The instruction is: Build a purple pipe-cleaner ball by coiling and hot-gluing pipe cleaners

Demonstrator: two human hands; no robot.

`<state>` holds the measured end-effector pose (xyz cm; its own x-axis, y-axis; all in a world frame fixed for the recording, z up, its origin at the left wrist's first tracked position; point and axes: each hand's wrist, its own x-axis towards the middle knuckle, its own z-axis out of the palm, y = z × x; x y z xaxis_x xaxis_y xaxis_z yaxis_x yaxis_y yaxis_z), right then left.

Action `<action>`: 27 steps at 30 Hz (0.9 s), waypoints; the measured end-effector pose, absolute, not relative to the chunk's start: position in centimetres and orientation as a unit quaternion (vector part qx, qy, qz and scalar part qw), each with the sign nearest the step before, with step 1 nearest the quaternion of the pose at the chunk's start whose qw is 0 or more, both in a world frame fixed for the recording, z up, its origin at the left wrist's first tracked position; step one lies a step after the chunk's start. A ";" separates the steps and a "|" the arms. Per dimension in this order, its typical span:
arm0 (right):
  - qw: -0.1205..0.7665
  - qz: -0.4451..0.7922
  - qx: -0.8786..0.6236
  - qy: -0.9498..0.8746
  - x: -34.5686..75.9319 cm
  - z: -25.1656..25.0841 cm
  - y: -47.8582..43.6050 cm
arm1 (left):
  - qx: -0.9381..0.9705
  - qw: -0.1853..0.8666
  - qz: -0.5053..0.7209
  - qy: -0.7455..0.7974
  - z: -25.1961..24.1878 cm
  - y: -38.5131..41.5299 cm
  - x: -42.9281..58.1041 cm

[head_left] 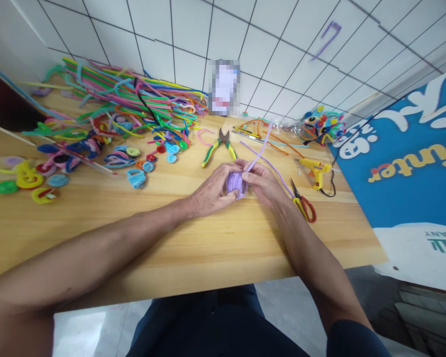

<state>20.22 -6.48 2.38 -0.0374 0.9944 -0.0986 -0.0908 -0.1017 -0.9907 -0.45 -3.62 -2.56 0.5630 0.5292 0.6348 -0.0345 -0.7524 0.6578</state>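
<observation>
So the purple coil is up in both hands, just above the counter and roughly in the middle of it. Left hand has its fingers curled around the coil's left side, thumb pressed along the bottom edge. Right hand is on the other side, thumb and fingers pinching the coil near its upper right, and a lilac strand sticks up from right there. Can't really tell which fingertips touch what behind the coil. Just past the hands there's a pair of pliers lying with the jaws spread. Over to the right of the right hand sit the scissors, with a thin purple stem running down toward them, and a yellow glue gun a bit farther back. Off to the left it's a big heap of colorful fuzzy stems by the tiled wall, plus little rolled pieces, like a light blue one.
</observation>
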 end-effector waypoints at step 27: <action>0.517 0.511 -0.491 -0.480 19.1 1.7 -7.6 | 0.770 0.451 0.407 0.195 -2.7 -4.6 -0.5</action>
